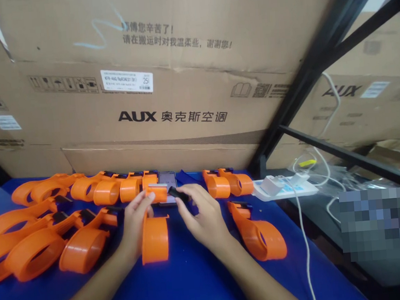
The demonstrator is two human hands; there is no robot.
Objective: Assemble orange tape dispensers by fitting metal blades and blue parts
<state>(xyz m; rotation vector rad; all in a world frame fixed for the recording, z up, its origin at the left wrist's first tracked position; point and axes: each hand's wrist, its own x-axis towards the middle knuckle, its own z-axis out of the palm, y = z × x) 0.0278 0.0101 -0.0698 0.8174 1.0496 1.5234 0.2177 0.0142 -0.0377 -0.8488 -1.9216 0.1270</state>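
Note:
My left hand (135, 220) grips an orange plastic ring-ended part (155, 240) near its narrow top, and the wide loop hangs below the fingers. Between the thumb and fingers of my right hand (205, 216) is a small black piece (177, 194), close to the top of the orange part but apart from it. Similar orange parts lie to the left, such as one nearby (85, 249), and many of them carry dark pieces at their narrow ends. Another orange part (271, 243) rests to the right. Behind my hands, a phone-like device (167, 178) is partly hidden.
All this is on a blue table surface (193, 284). Large cardboard boxes (181, 86) stand behind it. At right are a black metal frame post (285, 88), a white power strip (286, 188) with plugs, and a white cable (306, 248) trailing over the table.

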